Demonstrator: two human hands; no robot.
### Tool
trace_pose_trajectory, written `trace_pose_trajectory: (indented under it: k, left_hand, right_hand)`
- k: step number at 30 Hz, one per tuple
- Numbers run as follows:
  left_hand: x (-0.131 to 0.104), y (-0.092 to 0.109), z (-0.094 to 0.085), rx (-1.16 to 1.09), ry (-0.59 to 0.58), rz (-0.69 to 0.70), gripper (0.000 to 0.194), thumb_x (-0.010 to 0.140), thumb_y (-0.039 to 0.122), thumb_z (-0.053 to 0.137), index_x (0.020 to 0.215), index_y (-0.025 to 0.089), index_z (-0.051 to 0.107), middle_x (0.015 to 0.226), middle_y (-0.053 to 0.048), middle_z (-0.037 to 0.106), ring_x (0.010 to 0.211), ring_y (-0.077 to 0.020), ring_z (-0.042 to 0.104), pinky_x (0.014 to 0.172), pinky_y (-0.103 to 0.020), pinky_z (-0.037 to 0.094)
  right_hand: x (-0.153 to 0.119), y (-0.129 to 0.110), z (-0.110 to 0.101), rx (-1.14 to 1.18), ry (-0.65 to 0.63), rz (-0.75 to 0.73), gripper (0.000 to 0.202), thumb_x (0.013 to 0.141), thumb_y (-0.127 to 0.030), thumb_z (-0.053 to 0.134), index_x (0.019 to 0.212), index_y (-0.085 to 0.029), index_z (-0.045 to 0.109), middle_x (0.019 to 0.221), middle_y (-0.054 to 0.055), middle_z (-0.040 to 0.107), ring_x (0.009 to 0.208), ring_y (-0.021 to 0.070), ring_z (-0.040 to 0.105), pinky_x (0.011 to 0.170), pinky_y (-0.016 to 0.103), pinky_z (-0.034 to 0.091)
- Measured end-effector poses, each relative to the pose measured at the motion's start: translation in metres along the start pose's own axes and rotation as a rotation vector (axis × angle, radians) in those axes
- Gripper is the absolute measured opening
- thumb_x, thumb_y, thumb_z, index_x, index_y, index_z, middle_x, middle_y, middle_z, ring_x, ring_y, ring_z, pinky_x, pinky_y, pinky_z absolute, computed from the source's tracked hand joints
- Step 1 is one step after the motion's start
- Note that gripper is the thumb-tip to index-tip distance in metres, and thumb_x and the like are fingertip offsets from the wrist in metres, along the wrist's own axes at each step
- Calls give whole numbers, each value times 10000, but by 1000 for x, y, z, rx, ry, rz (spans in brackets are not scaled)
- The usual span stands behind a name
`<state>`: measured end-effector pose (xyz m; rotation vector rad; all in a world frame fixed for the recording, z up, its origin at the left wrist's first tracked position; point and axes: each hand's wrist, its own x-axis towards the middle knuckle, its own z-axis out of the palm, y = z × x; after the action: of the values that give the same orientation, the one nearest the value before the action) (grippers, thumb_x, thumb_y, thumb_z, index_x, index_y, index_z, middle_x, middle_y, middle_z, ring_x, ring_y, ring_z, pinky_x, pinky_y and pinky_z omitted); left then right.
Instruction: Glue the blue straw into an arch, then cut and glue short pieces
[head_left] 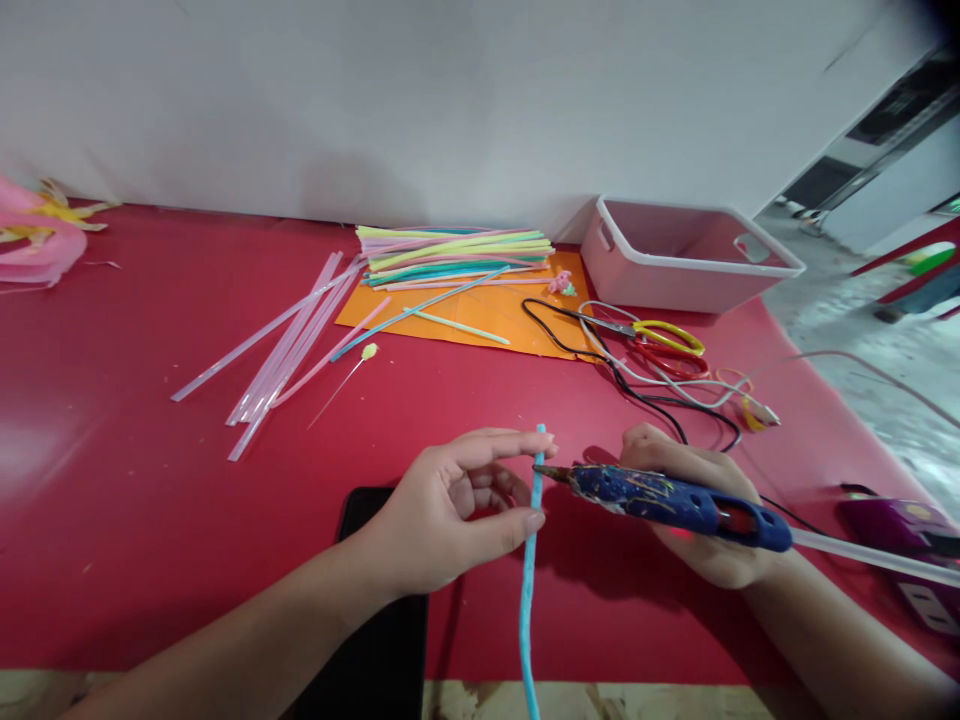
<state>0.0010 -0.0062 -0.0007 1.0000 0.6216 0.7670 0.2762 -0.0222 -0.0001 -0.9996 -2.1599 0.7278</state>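
- Tabletop [150, 540]: across the frame, in front of the wall [262, 110].
- Sheet [495, 310]: upper centre, under the bundle of stems [450, 255].
- Strips [289, 360]: left of the sheet.
- Pin [341, 385]: below the sheet, right of the strips.
- Basket [667, 280]: upper right.
- Scissors [631, 328]: below the basket, among cables [637, 395].
- Slab [375, 650]: lower centre.
- Single stem [528, 590]: right of the slab.
- Glue gun [675, 500]: right of the single stem, nozzle at its upper part.
- Socket block [930, 605]: lower right edge.
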Motion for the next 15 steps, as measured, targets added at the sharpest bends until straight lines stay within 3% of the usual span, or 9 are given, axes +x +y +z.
trace_pose_trajectory:
  k: [7,15]
  left_hand:
    - [2,2,2,-42,22,-11,464,758,51,792,1198,167,700,926,-25,681,768,-58,602,734,-157,539]
    - [1,4,2,-14,37,-32,486,747,81,806,1213,161,694,934,-44,698,747,-80,591,723,-205,544]
  right_hand:
    - [3,-3,0,-22,-20,-23,63,902,-274,537,906,-222,573,727,46,586,629,195,523,549,349,457]
    - [7,-6,2,-22,24,-56,131,907,-328,530,864,-214,579,668,42,576,584,182,476,511,334,409]
